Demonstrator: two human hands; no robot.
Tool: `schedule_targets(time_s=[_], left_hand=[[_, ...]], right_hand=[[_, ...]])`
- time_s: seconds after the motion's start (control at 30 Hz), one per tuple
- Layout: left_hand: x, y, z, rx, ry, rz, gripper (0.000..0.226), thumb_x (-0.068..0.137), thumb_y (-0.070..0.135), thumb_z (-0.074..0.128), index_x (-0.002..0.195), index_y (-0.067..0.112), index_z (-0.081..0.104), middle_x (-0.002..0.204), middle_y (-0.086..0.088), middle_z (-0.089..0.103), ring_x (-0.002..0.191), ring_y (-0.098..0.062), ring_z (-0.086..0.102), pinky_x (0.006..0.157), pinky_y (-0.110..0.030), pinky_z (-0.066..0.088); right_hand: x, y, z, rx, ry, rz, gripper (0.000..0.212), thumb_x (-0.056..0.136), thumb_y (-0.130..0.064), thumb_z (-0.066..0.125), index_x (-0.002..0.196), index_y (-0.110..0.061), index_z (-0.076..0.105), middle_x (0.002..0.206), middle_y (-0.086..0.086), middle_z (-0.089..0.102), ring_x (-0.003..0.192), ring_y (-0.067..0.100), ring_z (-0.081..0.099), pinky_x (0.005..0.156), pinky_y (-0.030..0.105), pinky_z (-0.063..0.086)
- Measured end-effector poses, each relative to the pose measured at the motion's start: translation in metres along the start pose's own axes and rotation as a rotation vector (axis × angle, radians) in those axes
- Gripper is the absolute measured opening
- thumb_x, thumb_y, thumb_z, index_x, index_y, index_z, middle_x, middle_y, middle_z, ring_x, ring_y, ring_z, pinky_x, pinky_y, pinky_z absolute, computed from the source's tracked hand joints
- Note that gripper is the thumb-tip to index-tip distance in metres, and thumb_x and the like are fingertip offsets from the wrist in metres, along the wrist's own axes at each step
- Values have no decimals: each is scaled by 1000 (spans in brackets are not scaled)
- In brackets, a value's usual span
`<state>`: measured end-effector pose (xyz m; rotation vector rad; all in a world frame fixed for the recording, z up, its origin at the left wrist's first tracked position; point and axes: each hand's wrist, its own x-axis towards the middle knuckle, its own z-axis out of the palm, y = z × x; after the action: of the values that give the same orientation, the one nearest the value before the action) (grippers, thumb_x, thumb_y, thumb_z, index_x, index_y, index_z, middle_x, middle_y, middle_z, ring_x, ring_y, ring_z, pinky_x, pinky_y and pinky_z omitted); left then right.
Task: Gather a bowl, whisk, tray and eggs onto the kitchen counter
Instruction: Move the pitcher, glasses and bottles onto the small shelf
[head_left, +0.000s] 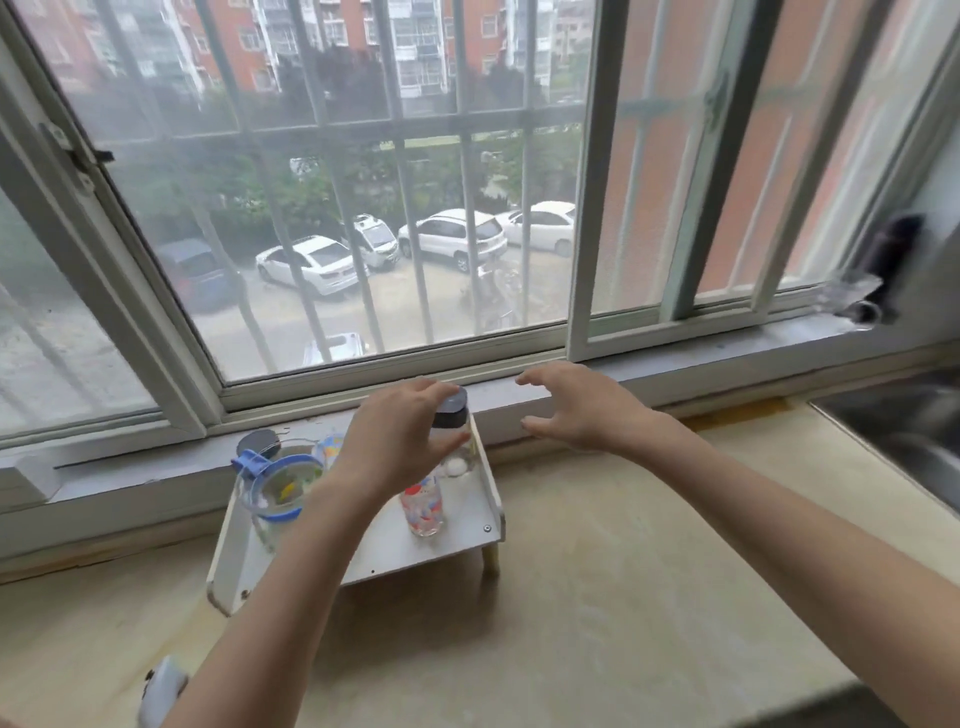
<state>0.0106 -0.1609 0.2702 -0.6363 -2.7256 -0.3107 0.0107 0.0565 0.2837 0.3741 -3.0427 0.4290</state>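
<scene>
**Left hand on a jar at the tray's far right corner**

White legged tray (384, 548) stands on the beige counter (597, 597), at its back edge against the window sill (685, 366), left of centre. It has raised side walls.

On the tray:
- plastic pitcher (278, 491) with a blue rim, near the left wall
- dark-lidded container (258, 444) at the far left corner
- printed drinking glass (423, 506), upright, toward the right wall
- clear jar (457, 447) with a dark lid, at the far right corner; something white and round shows low inside it, too blurred to name

Left hand (397, 441) grips the clear jar, fingers draped over the lid, thumb curled round the side.

Right hand (576, 410) hovers above the counter's back edge, just right of the tray. Its fingers are spread, lightly bent, and hold nothing.

Steel sink (904, 431) is at the counter's right end.
</scene>
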Motion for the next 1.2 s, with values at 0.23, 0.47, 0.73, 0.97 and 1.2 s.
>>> schedule_targets(time_s=[0.23,0.47,0.73,0.97,1.2], left_hand=[[23,28,11,-24,-28,69,50,83,51,63,128,28,57,128,10,59,111,-17,58,85,-31,46],[31,37,16,-27,-43,103,49,85,49,62,129,28,56,129,10,58,112,-17,57,85,-31,45],[26,59,20,-37,-72,116,51,85,52,60,131,30,53,134,12,54,114,-15,56,89,-32,44],[-2,101,18,-27,-56,92,50,86,51,59,131,30,53,134,11,54,119,-15,53,95,-31,40],[-66,125,7,28,-57,-48,48,85,48,60,129,29,55,133,11,55,122,-15,51,99,-31,36]], right_hand=[[-18,27,-11,23,27,74,57,87,-37,62,139,-24,45,144,-4,45,130,15,45,105,32,40],[-25,37,-14,24,35,113,56,87,-38,62,139,-25,45,145,-6,43,130,14,45,103,31,40],[-46,49,-20,35,26,144,55,87,-39,62,138,-27,45,142,-3,45,128,16,46,104,32,41],[-83,67,-26,30,31,85,52,88,-37,62,137,-25,48,142,-4,47,129,15,46,105,31,38],[-117,45,-11,54,41,-107,53,86,-38,63,136,-27,49,138,-5,51,121,15,54,99,31,46]])
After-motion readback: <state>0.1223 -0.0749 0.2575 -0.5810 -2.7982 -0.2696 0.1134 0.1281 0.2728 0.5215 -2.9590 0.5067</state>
